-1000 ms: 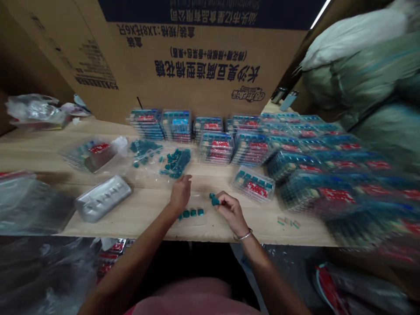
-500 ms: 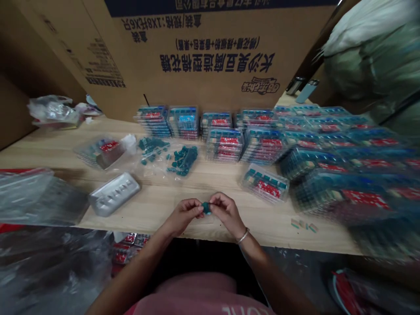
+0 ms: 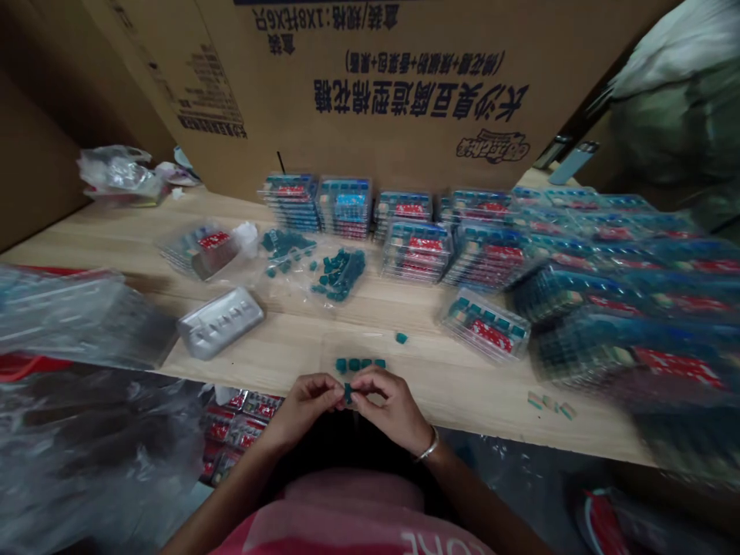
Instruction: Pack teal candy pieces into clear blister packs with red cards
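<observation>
My left hand and my right hand meet just at the table's front edge, their fingertips pinching a small teal piece between them. Right in front of my fingers, a short row of similar teal pieces lies on the wooden table. One loose teal piece sits a little farther off to the right. Behind them, a clear plastic bag holds a heap of teal pieces. Neither hand touches the row.
Stacks of clear blister packs with red labels cover the table's back and right. A silver tray and crumpled plastic lie left. A printed cardboard carton stands behind; more packs sit below the front edge.
My left hand has moved from beside the row to join my right on the teal piece. Both hands have drawn back to the table edge, and a loose piece now lies right of the row.
</observation>
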`<state>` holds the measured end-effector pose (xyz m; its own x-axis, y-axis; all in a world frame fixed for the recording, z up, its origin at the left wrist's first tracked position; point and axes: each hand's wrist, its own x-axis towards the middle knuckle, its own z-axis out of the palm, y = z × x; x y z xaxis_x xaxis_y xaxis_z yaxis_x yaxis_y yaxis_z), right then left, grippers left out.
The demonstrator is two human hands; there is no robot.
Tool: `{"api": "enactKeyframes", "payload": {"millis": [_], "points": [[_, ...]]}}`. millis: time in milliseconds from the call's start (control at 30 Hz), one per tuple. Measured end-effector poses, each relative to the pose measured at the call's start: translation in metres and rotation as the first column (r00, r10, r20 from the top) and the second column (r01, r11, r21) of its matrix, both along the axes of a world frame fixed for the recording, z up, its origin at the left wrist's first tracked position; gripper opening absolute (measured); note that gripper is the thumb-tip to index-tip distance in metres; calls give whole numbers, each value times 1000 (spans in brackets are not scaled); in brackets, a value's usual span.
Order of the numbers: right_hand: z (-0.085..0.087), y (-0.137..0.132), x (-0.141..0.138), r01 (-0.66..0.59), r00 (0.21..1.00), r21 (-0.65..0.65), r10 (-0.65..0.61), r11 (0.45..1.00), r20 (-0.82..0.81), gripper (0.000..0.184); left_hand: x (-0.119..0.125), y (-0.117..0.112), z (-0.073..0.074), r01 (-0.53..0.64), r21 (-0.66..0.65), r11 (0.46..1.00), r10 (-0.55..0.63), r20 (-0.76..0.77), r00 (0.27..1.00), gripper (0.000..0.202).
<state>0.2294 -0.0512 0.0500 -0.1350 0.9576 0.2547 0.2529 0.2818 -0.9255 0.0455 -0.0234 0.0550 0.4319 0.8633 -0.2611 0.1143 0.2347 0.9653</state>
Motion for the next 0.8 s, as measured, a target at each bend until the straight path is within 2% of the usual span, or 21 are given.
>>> {"api": "enactKeyframes", "payload": {"millis": [67,133,167,200,267,333,367,467,533,600,700,800], "points": [[-2,1,-1,-17,993,66,9,998,121,8,-16,-2,-9,-71,232,970,112,-169,979,17],[-2,12,-2,-77,951,177,19,981,308,10,-27,2,-19,-87,489,868,240,-260,935,10],[-2,20,-4,-131,910,219,31,967,413,12,-30,5,-24,-57,570,820,260,-281,924,9],[-1,28,-8,-197,856,236,49,952,515,12,-32,8,-28,-14,620,785,251,-296,921,8],[-2,46,-18,-314,722,203,94,928,686,12,-32,14,-37,55,661,748,219,-323,921,8],[-6,59,-29,-371,616,131,138,920,776,10,-31,16,-44,62,673,737,233,-339,912,12],[-9,64,-34,-379,591,101,156,920,792,8,-30,16,-47,51,670,741,250,-344,905,15],[-17,67,-42,-357,600,58,181,932,779,7,-30,14,-52,8,638,770,287,-357,889,22],[-18,63,-40,-332,634,61,174,941,753,11,-31,13,-51,3,620,784,287,-367,885,28],[-15,54,-36,-307,691,101,149,946,708,21,-30,14,-47,25,631,775,283,-381,880,32],[-11,39,-24,-221,764,211,34,952,644,30,-22,20,-40,155,704,693,248,-435,865,24],[-17,29,-12,-164,755,275,-59,947,653,23,-9,29,-39,328,712,621,164,-527,834,9]]}}
